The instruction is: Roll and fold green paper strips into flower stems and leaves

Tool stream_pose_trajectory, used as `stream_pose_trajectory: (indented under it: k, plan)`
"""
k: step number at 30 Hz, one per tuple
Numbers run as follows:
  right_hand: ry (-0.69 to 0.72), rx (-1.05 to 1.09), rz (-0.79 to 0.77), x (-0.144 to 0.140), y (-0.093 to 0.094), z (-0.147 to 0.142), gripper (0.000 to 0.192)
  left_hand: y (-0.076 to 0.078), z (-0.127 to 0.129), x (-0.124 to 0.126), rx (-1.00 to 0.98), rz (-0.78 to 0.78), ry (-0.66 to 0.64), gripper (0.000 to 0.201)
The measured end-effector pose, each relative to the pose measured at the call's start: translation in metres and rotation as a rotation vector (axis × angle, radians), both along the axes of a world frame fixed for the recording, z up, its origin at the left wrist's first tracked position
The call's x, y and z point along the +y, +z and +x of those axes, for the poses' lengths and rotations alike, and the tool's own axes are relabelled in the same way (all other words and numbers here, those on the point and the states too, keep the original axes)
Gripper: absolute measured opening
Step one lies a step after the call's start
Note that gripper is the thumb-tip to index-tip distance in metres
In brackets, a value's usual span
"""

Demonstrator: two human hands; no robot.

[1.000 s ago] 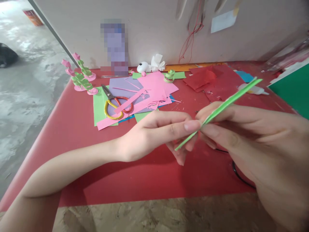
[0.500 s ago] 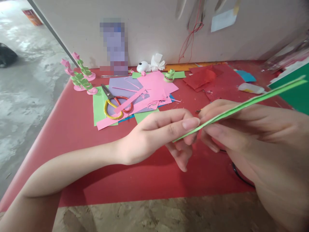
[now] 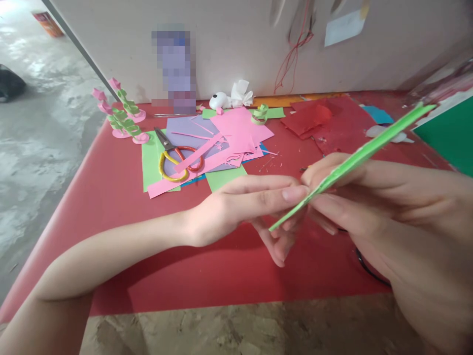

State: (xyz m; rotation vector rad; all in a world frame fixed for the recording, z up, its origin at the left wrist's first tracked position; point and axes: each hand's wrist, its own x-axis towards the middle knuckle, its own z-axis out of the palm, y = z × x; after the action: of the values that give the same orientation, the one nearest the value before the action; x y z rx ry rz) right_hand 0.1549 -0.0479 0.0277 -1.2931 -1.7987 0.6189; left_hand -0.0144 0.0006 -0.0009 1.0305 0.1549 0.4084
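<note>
Both hands are meeting mid-frame, near side, above the red table (image 3: 111,207). Left hand (image 3: 240,207) is pinching the green strip (image 3: 354,159) w/ thumb and forefinger close to its low end; right hand (image 3: 369,197) is closed around the strip just right of that pinch, fingers narrow. The strip is hanging in the air, not touching the table, tilting up and to the far right, low tip poking out under the left fingertips.

Looks like thin folded paper: v. light, bendy, easy to crease or tear if squeezed hard; the free far end is prob. wobbling. Best grip judged to be flat faces near the low end, where the fingers are now, not the edges.

Far left: scissors (image 3: 173,155) lying on a pile of pink, lilac and green sheets (image 3: 236,129); curled paper stems (image 3: 123,121) standing beside them. Red scraps (image 3: 314,118) at far right.
</note>
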Motion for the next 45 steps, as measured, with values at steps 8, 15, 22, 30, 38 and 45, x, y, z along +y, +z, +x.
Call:
stream_pose_trajectory:
  k: [8, 15, 22, 30, 38, 45]
  plan:
    - [-0.015, -0.059, 0.043, -0.001, -0.001, 0.0, 0.008, -0.001, 0.003, 0.002, 0.012, -0.047, -0.031, 0.031]
    - [0.0, -0.054, 0.008, -0.004, -0.003, 0.004, 0.01, 0.0, 0.0, 0.003, 0.037, 0.101, 0.033, 0.031]
    - [-0.004, -0.043, -0.003, -0.002, -0.005, 0.002, 0.013, 0.004, 0.001, 0.0, 0.161, 0.465, 0.211, 0.035]
    - [-0.012, 0.004, -0.039, -0.003, -0.004, 0.005, 0.007, 0.004, 0.003, -0.001, 0.17, 0.856, 0.417, 0.033]
    - [-0.002, -0.045, 0.007, 0.0, -0.002, 0.005, 0.01, 0.005, 0.001, 0.002, 0.145, 1.002, 0.462, 0.031]
    - [-0.048, 0.137, 0.009, -0.002, -0.014, 0.004, 0.016, 0.004, 0.0, 0.003, 0.11, 1.28, 0.564, 0.029]
